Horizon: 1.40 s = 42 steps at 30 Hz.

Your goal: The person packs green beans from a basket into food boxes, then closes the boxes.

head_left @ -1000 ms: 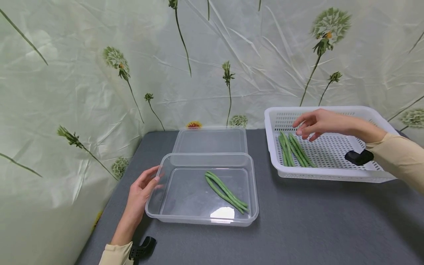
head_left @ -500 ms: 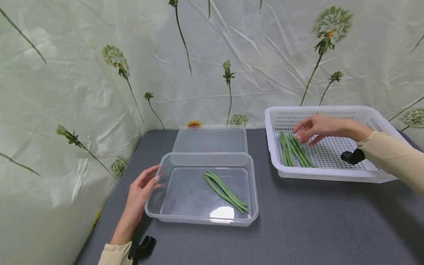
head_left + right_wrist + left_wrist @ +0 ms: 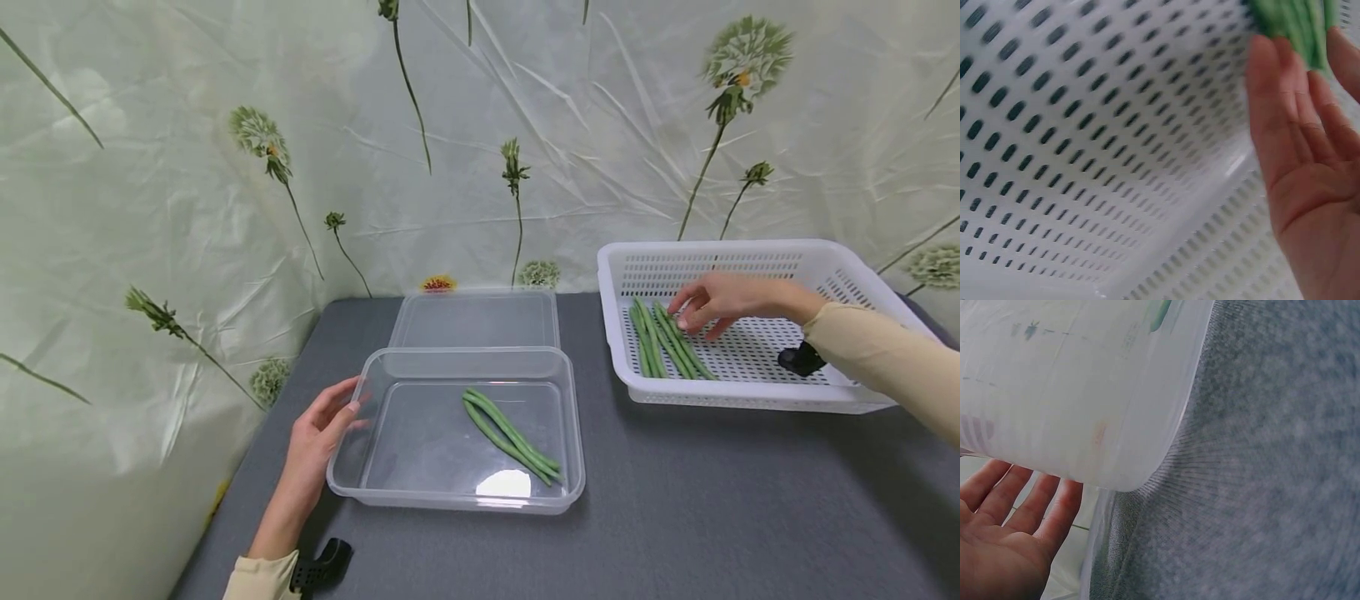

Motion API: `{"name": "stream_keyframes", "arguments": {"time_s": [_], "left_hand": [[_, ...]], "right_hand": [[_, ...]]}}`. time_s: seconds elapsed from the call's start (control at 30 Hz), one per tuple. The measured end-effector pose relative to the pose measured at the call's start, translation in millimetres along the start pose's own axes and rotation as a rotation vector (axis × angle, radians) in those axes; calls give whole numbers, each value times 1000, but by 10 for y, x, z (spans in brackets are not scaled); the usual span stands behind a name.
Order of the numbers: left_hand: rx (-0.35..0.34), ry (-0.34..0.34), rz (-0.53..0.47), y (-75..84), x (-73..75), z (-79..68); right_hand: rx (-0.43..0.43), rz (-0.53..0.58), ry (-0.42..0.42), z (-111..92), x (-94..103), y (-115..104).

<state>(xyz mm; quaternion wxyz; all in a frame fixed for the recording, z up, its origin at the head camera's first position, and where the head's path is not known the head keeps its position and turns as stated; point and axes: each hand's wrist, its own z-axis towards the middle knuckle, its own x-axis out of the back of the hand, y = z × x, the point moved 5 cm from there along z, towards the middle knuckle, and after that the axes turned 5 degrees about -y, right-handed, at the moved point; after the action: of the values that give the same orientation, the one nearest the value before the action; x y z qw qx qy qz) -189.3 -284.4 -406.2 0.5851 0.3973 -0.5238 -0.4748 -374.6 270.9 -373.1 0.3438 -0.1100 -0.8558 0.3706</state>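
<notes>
In the head view, my left hand (image 3: pixel 313 442) rests against the left wall of a clear plastic container (image 3: pixel 420 502), fingers extended along its outside. The left wrist view shows those fingers (image 3: pixel 1029 503) nearly straight, tips at the container's edge. A few green beans (image 3: pixel 513 437) lie slanted inside the container. My right hand (image 3: pixel 723 302) reaches down into a white perforated basket (image 3: pixel 757 395), its fingertips right at the upper ends of several green beans (image 3: pixel 678 346). In the right wrist view, the thumb and fingers stand apart near the beans (image 3: pixel 1294 28).
A clear flat lid (image 3: pixel 480 317) lies behind the container on the grey tabletop (image 3: pixel 675 500). Behind the table hangs a pale plastic sheet (image 3: pixel 450 125) printed with flowers. Black wrist cameras (image 3: pixel 324 565) sit on both wrists.
My right hand has moved lower into the basket, down to the beans' upper ends. The left hand, the container and the beans have stayed in place.
</notes>
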Motion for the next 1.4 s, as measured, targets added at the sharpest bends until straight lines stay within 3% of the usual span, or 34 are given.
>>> {"name": "stream_keyframes", "arguments": {"time_s": [0.33,0.57,0.93,1.4], "left_hand": [[13,5,16,-12,-2,11],[0,12,4,1,8,15],[26,7,6,-7,-4,9],[20,8,12,3,-5,7]], "right_hand": [[0,-18,60,169,-58,154],[34,-21,86,228,-66,141],[3,83,21,163,-92,166],[58,87,78,-93,35,-14]]}}
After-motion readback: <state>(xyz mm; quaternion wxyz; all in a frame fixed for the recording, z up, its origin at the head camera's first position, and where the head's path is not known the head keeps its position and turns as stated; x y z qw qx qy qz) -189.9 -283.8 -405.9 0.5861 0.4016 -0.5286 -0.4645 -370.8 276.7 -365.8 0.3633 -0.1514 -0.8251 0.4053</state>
